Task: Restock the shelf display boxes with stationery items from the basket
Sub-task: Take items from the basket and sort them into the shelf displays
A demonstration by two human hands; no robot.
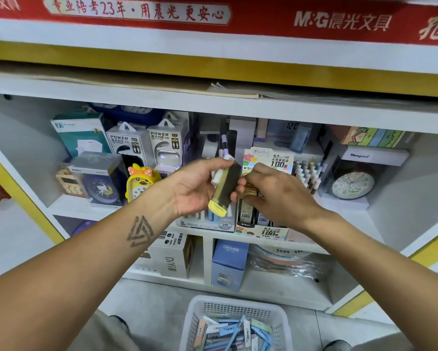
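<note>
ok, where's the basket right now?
Head view, bottom centre: the white basket sits on the floor below the shelf unit, between the person's forearms, holding loose stationery packs.

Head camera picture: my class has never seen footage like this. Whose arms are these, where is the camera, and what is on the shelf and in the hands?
There is no machine here. A person wears one camera on the head, looking forward and down, so the two bare arms reaching in are that person's own.

The left hand holds a few slim packs of pencil leads, the front one dark with a yellow cap. The right hand pinches more small packs just above a display box printed "0.7 mm HB".

On the white shelf around it stand power bank boxes, a yellow chick clock and a round clock.

On the floor below, a white basket holds more pastel-coloured packs, the stock for refilling.
</note>
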